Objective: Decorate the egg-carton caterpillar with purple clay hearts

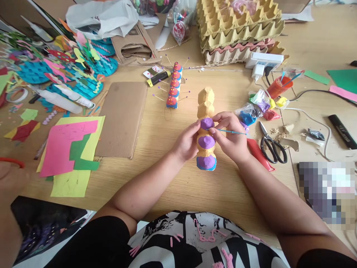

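Observation:
A strip of egg-carton cups, painted yellow, points away from me above the table. Purple clay covers three of its cups, and the nearest cup has a blue rim. My left hand is closed on the strip's left side. In my right hand a thin blue stick is pinched, while its fingers touch the strip near the third purple patch; the stick's inner end is hidden. Farther off stands a finished-looking caterpillar with red and blue cups and several purple-tipped sticks in its sides.
Scissors, a red tool and bagged clay lie right of my hands. An orange cup and stacked egg trays stand behind. Cardboard, coloured paper and a glue bottle are left, beside another person's arm.

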### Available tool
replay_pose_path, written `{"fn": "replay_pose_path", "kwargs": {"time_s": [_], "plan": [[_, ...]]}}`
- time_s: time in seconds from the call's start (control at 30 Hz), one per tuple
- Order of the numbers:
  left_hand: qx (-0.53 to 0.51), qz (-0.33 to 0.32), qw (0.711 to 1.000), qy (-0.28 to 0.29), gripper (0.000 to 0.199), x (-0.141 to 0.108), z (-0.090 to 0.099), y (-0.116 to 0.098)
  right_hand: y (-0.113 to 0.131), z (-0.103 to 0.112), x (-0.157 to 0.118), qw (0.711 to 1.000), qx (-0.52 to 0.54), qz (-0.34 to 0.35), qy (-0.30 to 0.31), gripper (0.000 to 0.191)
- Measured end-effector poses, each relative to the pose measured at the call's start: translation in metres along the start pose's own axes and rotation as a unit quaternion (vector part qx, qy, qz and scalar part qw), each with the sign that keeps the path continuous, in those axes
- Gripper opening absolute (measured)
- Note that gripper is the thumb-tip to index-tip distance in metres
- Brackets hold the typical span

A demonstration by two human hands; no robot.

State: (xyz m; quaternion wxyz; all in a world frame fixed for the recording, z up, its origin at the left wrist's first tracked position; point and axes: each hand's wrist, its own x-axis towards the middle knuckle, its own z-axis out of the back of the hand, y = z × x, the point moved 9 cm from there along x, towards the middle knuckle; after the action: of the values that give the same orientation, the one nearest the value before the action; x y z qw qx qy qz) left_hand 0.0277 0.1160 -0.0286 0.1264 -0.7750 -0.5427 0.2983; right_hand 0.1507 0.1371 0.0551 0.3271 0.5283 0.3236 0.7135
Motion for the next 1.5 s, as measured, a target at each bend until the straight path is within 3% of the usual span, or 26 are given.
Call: {"fn": "replay_pose_path", "kwargs": {"time_s": [0.17,0.4,0.6,0.87,1.1,1.3,1.5], "plan": [[0.004,0.008,1.000,-0.011,0.026,-0.001,-0.001,0.000,0.001,-0.003,0.001,0.999,0.017,-0.007,0.027,0.028],[0.003,-0.006,1.000,-0.013,0.024,-0.001,-0.002,0.001,0.007,-0.001,0.000,1.000,0.016,0.008,-0.013,0.027],[0.036,-0.016,0.999,0.006,0.028,0.001,0.003,-0.001,-0.015,-0.004,0.000,0.992,0.109,-0.059,0.019,0.032],[0.025,0.006,1.000,-0.007,0.023,-0.003,0.001,0.000,-0.006,-0.003,0.002,0.999,0.039,-0.001,0.030,0.027],[0.032,0.039,0.998,-0.030,0.021,-0.005,-0.001,0.002,-0.009,-0.003,0.001,0.997,0.061,-0.024,0.032,0.031],[0.039,0.030,0.999,-0.020,0.021,-0.005,-0.002,0.000,-0.005,-0.004,0.002,0.999,0.041,-0.001,0.033,0.028],[0.049,0.041,0.998,-0.025,0.025,-0.006,0.000,0.002,-0.006,-0.004,0.002,0.998,0.052,-0.025,0.027,0.035]]}}
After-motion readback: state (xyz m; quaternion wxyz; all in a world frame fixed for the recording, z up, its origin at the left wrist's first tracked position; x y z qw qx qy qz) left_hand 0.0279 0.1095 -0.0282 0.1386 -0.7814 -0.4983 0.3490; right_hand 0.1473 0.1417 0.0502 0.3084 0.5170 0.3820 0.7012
